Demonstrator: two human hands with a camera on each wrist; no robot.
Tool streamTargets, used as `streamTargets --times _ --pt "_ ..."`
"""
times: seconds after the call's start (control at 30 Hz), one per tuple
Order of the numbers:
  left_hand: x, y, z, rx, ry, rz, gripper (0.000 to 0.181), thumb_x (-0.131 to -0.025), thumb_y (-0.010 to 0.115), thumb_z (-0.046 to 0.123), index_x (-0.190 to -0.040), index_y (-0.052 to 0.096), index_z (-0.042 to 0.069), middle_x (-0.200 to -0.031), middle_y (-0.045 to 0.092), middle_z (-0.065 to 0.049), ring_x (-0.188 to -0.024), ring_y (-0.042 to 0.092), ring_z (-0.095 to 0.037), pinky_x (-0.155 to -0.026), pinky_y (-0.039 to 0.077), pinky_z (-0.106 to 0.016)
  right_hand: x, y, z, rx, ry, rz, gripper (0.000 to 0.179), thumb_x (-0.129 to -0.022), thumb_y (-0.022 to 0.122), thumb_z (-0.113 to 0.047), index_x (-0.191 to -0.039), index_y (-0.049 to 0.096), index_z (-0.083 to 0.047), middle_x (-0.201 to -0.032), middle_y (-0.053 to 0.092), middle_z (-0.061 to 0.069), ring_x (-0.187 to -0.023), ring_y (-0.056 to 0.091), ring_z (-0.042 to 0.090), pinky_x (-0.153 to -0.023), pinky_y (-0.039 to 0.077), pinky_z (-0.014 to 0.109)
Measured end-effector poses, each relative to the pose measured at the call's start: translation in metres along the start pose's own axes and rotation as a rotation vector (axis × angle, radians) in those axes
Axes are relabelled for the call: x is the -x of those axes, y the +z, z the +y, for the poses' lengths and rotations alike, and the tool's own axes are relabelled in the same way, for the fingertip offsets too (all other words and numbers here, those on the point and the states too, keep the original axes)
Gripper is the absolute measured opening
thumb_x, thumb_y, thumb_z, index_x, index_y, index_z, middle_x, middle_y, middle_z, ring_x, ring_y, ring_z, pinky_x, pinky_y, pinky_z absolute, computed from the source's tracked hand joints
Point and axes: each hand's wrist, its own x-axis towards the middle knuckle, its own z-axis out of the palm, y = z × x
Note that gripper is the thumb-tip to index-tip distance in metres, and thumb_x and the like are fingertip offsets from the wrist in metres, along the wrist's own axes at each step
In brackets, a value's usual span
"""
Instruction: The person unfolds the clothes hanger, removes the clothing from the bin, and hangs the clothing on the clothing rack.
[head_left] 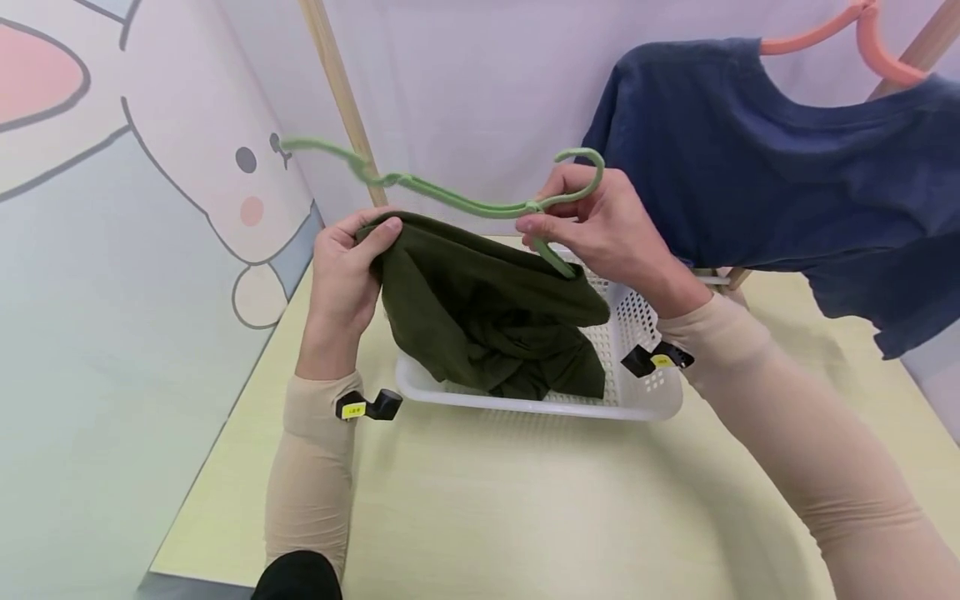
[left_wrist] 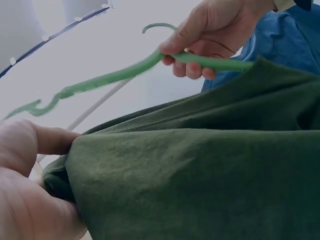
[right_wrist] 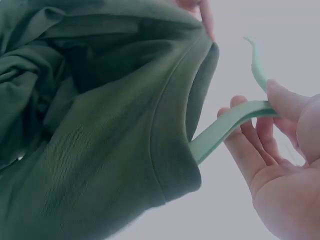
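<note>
A dark green garment (head_left: 487,283) hangs bunched, its lower folds over a white basket (head_left: 517,407). My left hand (head_left: 345,275) pinches the left end of its upper edge, thumb on top. My right hand (head_left: 611,229) holds a light green hanger (head_left: 465,202) near the base of its hook. One arm of the hanger enters the garment's opening at the right, and its tip is hidden by cloth. The other arm sticks out to the upper left, above the cloth. In the right wrist view the hanger (right_wrist: 225,127) passes inside the hemmed edge of the garment (right_wrist: 170,135).
At the right a navy T-shirt (head_left: 750,158) hangs on an orange hanger (head_left: 813,37). A wooden pole (head_left: 337,83) rises behind the hands, and another stands at the upper right. The pale tabletop (head_left: 525,500) spreads in front of the basket. A wall with a cartoon rabbit is at the left.
</note>
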Motion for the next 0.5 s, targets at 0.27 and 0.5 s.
streamTargets --times 0.27,0.5 --pt "0.006 0.007 -0.001 -0.006 -0.102 -0.144 0.022 -0.106 0.064 -0.008 -0.11 0.082 0.005 -0.108 0.075 -0.011 -0.092 0.076 -0.019 -0.076 0.062 -0.025 0.001 0.004 0.009 -0.278 -0.06 0.137 0.01 -0.096 0.078 0.014 -0.101 0.071 0.014 -0.096 0.08 0.025 -0.089 0.083 0.032 -0.09 0.067 0.046" --pt "0.008 0.009 0.001 0.029 -0.041 -0.136 0.024 -0.107 0.062 -0.009 -0.113 0.082 0.003 -0.111 0.075 -0.012 -0.095 0.075 -0.019 -0.079 0.062 -0.026 -0.001 0.017 0.017 -0.282 -0.072 0.121 0.01 -0.095 0.08 0.014 -0.1 0.072 0.011 -0.098 0.081 0.021 -0.091 0.084 0.03 -0.089 0.067 0.046"
